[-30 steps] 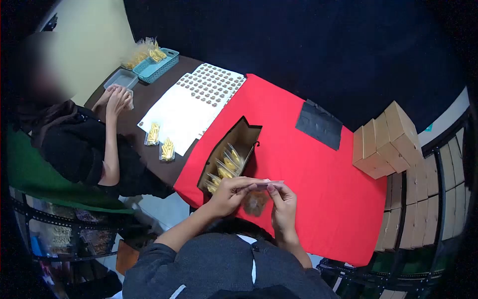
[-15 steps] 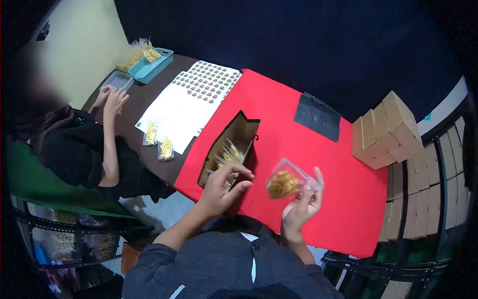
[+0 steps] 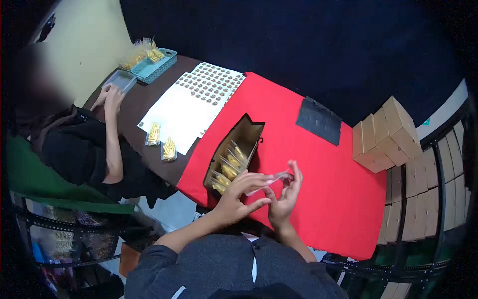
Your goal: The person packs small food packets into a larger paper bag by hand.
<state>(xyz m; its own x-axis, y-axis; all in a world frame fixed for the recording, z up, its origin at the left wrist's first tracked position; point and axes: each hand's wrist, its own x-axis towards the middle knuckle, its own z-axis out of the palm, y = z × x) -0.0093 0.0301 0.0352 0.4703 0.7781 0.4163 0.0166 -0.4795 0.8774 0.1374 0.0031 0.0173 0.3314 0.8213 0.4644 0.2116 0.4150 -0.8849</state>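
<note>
A clear plastic packet (image 3: 269, 184), seen nearly edge-on, is held between my two hands over the red cloth (image 3: 328, 199). My left hand (image 3: 241, 192) touches its left end with the fingertips, and my right hand (image 3: 285, 198) grips its right end. Just left of them stands an open brown paper bag (image 3: 249, 130) with black edges. Several clear packets of yellow pieces (image 3: 230, 169) stand in a row inside it. My left hand overlaps the bag's near right side.
At the left a co-worker's hands (image 3: 110, 94) are by a grey tray (image 3: 122, 79). Beyond are a teal basket (image 3: 157, 70), printed sheets (image 3: 211, 84) and two yellow packets (image 3: 169, 149). A black flat piece (image 3: 318, 120) and cardboard boxes (image 3: 383, 134) are at the right.
My right hand has moved left with the packet, which has turned edge-on. My left hand has moved right, off the bag's opening, and now meets the packet.
</note>
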